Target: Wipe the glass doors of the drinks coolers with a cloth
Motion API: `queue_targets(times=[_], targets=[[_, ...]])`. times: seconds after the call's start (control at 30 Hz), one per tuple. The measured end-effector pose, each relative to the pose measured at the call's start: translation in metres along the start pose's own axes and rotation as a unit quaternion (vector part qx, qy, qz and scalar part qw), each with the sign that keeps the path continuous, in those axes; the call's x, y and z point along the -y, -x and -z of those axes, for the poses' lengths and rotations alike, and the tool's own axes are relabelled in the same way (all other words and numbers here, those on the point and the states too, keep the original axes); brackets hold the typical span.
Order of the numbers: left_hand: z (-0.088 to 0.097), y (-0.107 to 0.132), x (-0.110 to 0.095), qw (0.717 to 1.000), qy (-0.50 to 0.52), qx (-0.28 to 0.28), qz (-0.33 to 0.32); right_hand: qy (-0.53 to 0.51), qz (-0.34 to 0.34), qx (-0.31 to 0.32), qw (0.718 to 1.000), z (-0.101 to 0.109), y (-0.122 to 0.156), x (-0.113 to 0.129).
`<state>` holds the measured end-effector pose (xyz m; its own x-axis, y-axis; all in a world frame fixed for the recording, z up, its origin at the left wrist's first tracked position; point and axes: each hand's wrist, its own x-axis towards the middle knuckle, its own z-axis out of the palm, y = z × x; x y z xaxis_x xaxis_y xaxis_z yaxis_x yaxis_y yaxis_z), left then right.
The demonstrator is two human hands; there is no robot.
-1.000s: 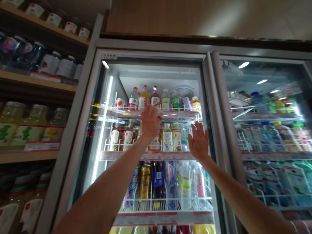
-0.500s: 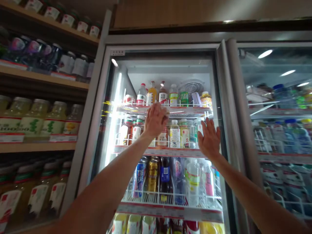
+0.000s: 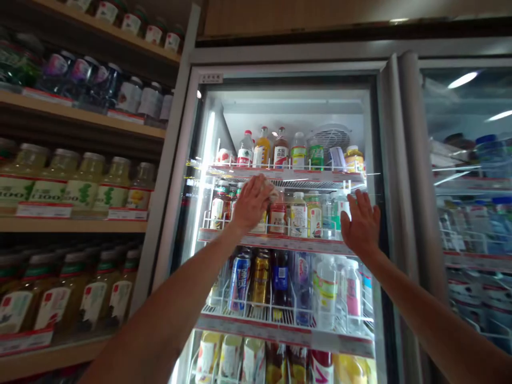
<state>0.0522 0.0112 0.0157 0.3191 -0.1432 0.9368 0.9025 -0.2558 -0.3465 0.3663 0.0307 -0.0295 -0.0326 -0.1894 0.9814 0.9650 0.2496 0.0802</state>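
Note:
My left hand (image 3: 253, 202) is raised against the glass door (image 3: 280, 101) of a lit drinks fridge, closed on a crumpled pale cloth (image 3: 269, 190) that shows past its fingers. To the right, my right hand (image 3: 362, 224) lies against the same door, fingers outstretched and holding nothing. Behind the glass, bottles stand on white wire shelves; a juice bottle (image 3: 277, 216) is near my left hand. A blue can (image 3: 240, 280) and a gold can (image 3: 261, 277) stand one shelf lower.
Wooden shelves (image 3: 80, 224) full of bottled drinks run along the left. A metal door frame (image 3: 394, 160) separates this door from a second glass-fronted fridge (image 3: 476, 160) on the right. Above is a wooden panel (image 3: 320, 18).
The camera view has shifted, so the fridge sits further right in the picture. My left hand with the cloth has moved left across the glass; my right hand stays near the door's right side.

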Motion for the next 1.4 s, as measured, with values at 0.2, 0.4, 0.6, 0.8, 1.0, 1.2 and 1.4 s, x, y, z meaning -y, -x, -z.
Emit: queue_targets(times=[0.2,0.4,0.6,0.8,1.0,1.2,1.4], targets=[[0.018,0.030,0.033,0.980,-0.032,-0.114,0.160,-0.005,-0.013,0.008,1.000,0.000,-0.001,0.003],[0.021,0.056,0.023,0.997,-0.022,-0.038,0.058,-0.020,0.052,0.012,0.998,0.006,0.013,0.024],[0.029,0.074,0.020,0.991,-0.039,-0.093,0.087,-0.043,0.108,0.036,0.993,0.011,0.025,0.087],[0.038,0.104,0.015,0.995,-0.049,-0.046,0.073,-0.049,0.119,0.064,0.990,0.000,0.032,0.118],[0.044,0.137,0.000,0.999,-0.034,0.007,-0.020,-0.064,0.103,0.078,0.990,0.003,0.035,0.118],[0.049,0.156,0.006,0.988,-0.066,-0.065,0.121,-0.082,0.142,0.113,0.980,0.019,0.061,0.134],[0.055,0.179,-0.002,0.997,-0.008,0.042,-0.061,-0.106,0.158,0.138,0.972,0.024,0.082,0.161]])
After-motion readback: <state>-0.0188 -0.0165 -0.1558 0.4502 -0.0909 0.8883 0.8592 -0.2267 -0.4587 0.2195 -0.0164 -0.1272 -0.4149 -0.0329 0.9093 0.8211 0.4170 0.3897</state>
